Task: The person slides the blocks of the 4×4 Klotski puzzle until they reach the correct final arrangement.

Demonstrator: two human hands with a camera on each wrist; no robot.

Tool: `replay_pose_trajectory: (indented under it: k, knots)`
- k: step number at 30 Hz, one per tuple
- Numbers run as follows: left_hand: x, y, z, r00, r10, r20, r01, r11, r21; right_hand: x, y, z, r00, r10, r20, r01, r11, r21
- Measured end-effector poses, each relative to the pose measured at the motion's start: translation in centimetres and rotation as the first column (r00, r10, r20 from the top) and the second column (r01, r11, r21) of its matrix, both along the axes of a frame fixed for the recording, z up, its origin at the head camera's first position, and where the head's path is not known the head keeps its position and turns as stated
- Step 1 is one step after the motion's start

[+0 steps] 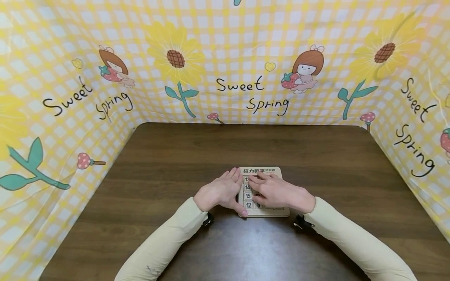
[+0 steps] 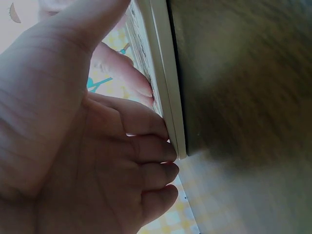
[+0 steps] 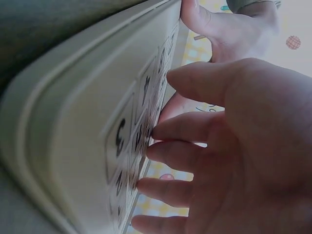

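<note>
A pale number sliding puzzle point(image 1: 263, 214) lies flat on the dark wooden table, with printed characters along its far edge. My left hand point(image 1: 221, 190) rests against the puzzle's left side, its thumb at the near left corner. In the left wrist view the fingertips point(image 2: 168, 152) meet the board's edge. Over the numbered tiles lies my right hand point(image 1: 281, 192), its extended fingers touching the face, as the right wrist view also shows. Tiles 13, 14, 15 point(image 1: 248, 196) and 12 point(image 1: 249, 205) show down the left column. Most tiles farther right are hidden under that hand.
Brown wood-grain table point(image 1: 175, 152) surrounds the puzzle. A yellow checked cloth point(image 1: 242, 47) with flowers and lettering hangs behind and along both sides. Both forearms wear light sleeves point(image 1: 165, 238), with a black strap point(image 1: 304, 222) at the wrist.
</note>
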State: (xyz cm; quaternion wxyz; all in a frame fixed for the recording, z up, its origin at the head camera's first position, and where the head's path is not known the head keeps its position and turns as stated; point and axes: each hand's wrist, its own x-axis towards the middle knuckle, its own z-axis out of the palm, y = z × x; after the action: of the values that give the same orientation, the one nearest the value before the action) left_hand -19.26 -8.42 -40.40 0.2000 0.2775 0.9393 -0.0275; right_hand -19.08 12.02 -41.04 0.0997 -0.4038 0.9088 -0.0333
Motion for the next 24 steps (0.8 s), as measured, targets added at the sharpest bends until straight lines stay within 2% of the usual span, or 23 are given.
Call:
replay_pose_trajectory:
  k: [3, 7, 13, 24]
  knots:
    - [0.1, 0.1, 0.0, 1.000, -0.002, 0.001, 0.002, 1.000, 0.008, 0.3, 1.0, -0.1, 0.999, 0.018, -0.044, -0.019, 1.000, -0.015]
    - [0.1, 0.1, -0.1, 1.000, -0.006, -0.010, 0.006, 1.000, -0.005, 0.5, 2.4, -0.1, 0.998, -0.009, -0.061, 0.008, 1.000, -0.024]
    - [0.0, -0.1, -0.2, 1.000, 0.000, -0.013, 0.000, 1.000, -0.002, 0.5, 3.8, 0.0, 0.997, -0.069, -0.041, 0.069, 0.998, -0.013]
    - [0.1, 0.0, -0.1, 1.000, 0.003, -0.006, -0.003, 1.000, 0.014, 0.4, 4.1, -0.2, 0.997, -0.071, -0.020, 0.071, 0.997, -0.015]
